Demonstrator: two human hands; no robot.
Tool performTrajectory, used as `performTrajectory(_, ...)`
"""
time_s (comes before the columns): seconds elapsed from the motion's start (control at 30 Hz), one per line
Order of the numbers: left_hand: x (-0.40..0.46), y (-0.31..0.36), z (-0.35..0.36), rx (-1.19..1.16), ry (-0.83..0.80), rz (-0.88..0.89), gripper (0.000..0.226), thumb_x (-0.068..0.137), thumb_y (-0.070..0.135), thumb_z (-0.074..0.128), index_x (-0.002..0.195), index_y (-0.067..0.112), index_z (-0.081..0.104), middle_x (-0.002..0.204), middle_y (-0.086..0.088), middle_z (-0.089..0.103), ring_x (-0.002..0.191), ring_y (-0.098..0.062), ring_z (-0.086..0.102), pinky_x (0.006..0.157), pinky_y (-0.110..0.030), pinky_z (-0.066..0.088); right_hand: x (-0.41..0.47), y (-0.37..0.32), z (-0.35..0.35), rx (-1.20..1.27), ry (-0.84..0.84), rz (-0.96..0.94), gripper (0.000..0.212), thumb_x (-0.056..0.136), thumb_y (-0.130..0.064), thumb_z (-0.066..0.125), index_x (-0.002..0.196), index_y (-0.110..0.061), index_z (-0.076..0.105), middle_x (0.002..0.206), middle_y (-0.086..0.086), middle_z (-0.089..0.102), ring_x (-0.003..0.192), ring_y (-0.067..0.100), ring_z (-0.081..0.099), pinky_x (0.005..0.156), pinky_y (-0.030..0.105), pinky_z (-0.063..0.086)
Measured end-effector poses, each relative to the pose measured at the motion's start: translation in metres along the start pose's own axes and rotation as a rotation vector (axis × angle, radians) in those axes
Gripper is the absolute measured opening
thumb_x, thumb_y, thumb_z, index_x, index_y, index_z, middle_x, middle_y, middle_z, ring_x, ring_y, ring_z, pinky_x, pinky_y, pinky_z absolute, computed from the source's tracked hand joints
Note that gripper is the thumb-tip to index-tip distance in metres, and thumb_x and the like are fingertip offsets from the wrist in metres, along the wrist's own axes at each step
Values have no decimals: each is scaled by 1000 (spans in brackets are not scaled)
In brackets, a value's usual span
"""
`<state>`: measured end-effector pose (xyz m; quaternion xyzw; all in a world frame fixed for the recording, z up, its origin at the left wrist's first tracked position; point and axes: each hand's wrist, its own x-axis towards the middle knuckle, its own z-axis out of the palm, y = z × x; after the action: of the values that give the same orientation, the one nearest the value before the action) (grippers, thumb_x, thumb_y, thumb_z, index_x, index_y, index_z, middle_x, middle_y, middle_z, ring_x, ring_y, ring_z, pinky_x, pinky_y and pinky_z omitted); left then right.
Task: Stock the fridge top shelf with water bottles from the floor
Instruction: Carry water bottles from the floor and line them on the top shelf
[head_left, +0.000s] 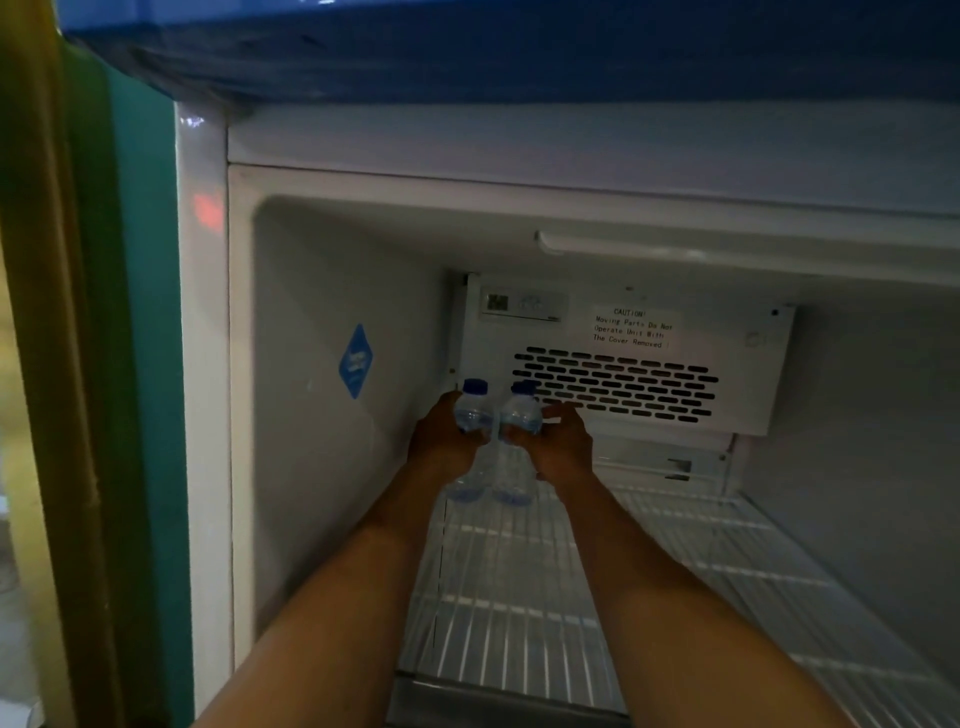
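Against the fan cover (623, 384), back-left corner of wire shelf (571, 597): left hand (441, 434) and right hand (558, 441) each clamped on an upright water bottle (472, 415), (519, 418), bottles touching. Deep placement probably to fill rows from rear.

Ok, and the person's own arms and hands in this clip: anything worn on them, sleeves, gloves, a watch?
Nothing worn that shows. Both forearms are bare as far as the bottom edge of the picture, with no sleeve in view. The left hand and right hand have no gloves, and no watch, band or ring is visible, though the light is dim and the fingers are small in the frame.
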<state>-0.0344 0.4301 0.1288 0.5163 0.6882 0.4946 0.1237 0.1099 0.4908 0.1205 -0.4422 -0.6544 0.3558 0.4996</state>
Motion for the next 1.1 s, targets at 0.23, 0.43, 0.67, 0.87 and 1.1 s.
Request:
performTrajectory(0.23, 12, -8, 5, -14, 5, 8, 60, 92, 26, 66, 145, 19, 39, 138, -6, 54, 121, -24, 54, 92, -23, 40, 6, 11, 3, -7, 29, -42, 57, 65, -27, 93, 108, -18, 57, 99, -1, 65, 86, 13, 62, 78, 29, 55)
performTrajectory(0.43, 21, -11, 9, -9, -7, 11, 62, 89, 31, 69, 144, 20, 42, 134, -3, 57, 114, -21, 58, 88, -21, 40, 9, 9, 2, -56, -61, -33, 60, 66, -22, 92, 114, -14, 58, 105, 2, 63, 92, 14, 61, 78, 23, 51)
performTrajectory(0.67, 14, -19, 12, -2, -2, -21, 79, 87, 17, 72, 152, 21, 27, 137, -5, 54, 119, -24, 56, 89, -23, 42, 12, 11, 5, -126, -47, -69, 63, 70, -23, 90, 123, -9, 59, 121, 11, 67, 103, 20, 64, 79, 21, 47)
performTrajectory(0.87, 16, -22, 10, 29, 15, 12, 67, 84, 20, 76, 142, 18, 42, 132, -5, 60, 115, -22, 59, 89, -23, 44, 14, 11, 5, -135, -55, -40, 67, 70, -25, 89, 128, -8, 58, 126, 8, 65, 109, 20, 63, 77, 18, 44)
performTrajectory(1.1, 15, -25, 12, -26, 33, 32, 64, 87, 19, 73, 142, 18, 42, 132, -6, 59, 115, -22, 59, 94, -26, 47, 11, 20, 7, -154, -80, -2, 71, 69, -18, 90, 130, -5, 57, 127, 11, 65, 104, 16, 63, 76, 16, 45)
